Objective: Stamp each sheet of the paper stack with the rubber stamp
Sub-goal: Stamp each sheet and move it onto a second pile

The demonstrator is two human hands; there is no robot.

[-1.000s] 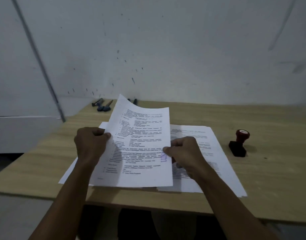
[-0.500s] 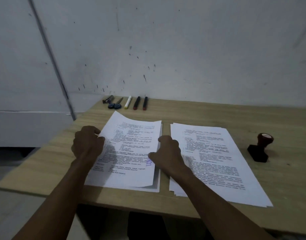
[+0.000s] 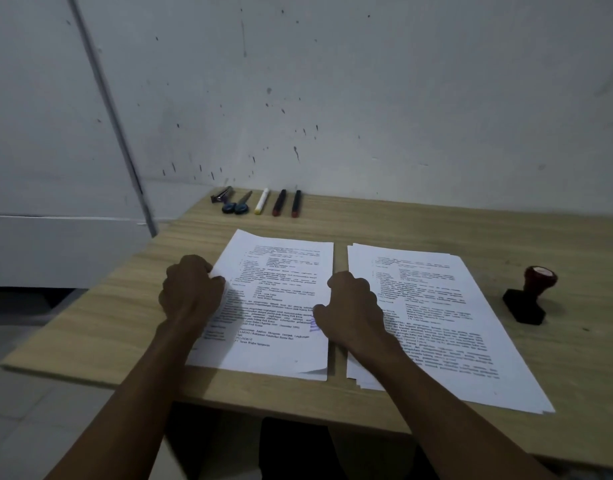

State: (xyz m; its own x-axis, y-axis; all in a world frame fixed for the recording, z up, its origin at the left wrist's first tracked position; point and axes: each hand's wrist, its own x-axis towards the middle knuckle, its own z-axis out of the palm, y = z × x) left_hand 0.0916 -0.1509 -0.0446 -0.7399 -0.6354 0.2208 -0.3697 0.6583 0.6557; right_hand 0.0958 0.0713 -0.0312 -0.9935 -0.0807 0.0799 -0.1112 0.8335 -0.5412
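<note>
Two paper piles lie side by side on the wooden table (image 3: 419, 223). The left pile (image 3: 281, 296) has a printed top sheet with a purple stamp mark (image 3: 313, 328) near its right edge. My left hand (image 3: 190, 289) pinches that sheet's left edge, thumb on top. At the sheet's right edge my right hand (image 3: 353, 306) holds it with curled fingers, between the two piles. The right stack (image 3: 447, 317) of printed sheets lies untouched. The rubber stamp (image 3: 530, 296), with a dark base and a red-brown knob, stands alone to the right of that stack.
Along the back edge by the wall lie a metal tool (image 3: 222, 194), blue-handled scissors (image 3: 237, 204), a white marker (image 3: 261, 201) and two dark markers (image 3: 287, 203). The table's front edge runs just below the piles.
The sheet that both hands held up in the air has come down flat onto the left pile. The hands went down with it and still hold its edges.
</note>
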